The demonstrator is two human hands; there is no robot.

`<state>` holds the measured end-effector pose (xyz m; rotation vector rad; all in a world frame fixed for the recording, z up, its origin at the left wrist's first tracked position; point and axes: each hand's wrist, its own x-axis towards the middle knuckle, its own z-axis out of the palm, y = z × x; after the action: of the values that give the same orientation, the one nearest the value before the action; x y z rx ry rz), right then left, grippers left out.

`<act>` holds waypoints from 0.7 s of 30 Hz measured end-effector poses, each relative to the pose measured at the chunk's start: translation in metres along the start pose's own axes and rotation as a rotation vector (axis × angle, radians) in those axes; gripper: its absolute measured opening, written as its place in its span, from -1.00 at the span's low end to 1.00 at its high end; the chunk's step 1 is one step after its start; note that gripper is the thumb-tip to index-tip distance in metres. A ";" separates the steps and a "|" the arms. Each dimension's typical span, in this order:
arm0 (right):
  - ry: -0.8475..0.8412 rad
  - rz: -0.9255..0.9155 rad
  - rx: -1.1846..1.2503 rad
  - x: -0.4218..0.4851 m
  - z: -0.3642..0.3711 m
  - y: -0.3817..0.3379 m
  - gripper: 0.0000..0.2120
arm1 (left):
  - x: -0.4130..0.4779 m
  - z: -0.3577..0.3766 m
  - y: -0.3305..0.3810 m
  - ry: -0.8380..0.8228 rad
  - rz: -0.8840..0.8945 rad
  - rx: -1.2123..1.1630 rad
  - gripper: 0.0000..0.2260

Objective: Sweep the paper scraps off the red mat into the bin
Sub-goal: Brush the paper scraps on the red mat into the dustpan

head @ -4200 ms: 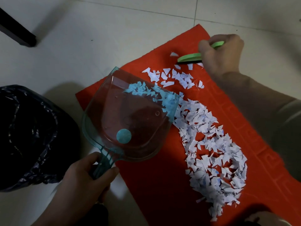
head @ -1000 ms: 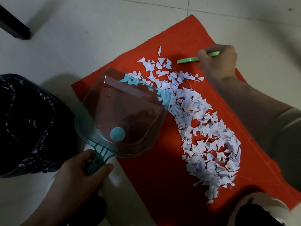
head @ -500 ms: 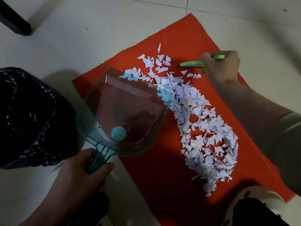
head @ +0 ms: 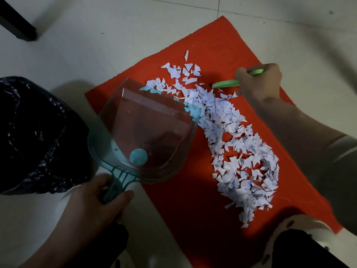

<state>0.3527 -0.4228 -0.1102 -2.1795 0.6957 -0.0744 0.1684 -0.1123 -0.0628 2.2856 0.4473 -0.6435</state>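
Pale tiled floor [head: 96, 35], red mat [head: 193, 209] laid askew on it. Curved band of paper scraps [head: 241, 151] across mat, top end just beside right hand [head: 258, 82], fingers curled round green brush [head: 225, 84]; left hand [head: 96, 206] grips clear teal dustpan [head: 146, 132] handle, lip among scraps. Black-lined bin [head: 29, 132] left of mat.

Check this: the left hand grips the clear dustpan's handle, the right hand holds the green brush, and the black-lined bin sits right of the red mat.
One slip: the head view shows the black-lined bin sitting left of the red mat, beside the clear dustpan. The left hand does grip the dustpan's handle, and the right hand holds the green brush.
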 end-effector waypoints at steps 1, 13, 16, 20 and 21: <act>0.006 -0.008 -0.032 0.000 -0.002 0.000 -0.66 | 0.000 0.000 0.000 0.004 0.000 0.002 -0.82; 0.027 -0.029 0.228 -0.005 0.014 -0.008 -0.83 | 0.000 -0.001 -0.004 -0.012 0.012 -0.036 -0.84; -0.010 -0.030 0.235 -0.006 0.021 -0.008 -0.83 | 0.002 0.000 -0.007 0.005 0.010 -0.030 -0.84; -0.041 -0.022 0.144 -0.003 0.023 -0.010 -0.80 | 0.003 0.000 -0.009 0.035 0.024 -0.001 -0.82; -0.023 -0.019 0.116 -0.001 0.022 -0.012 -0.81 | 0.003 -0.001 -0.008 0.033 0.020 -0.004 -0.83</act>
<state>0.3632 -0.4010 -0.1158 -2.0727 0.6419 -0.0974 0.1673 -0.1057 -0.0684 2.2974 0.4401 -0.5955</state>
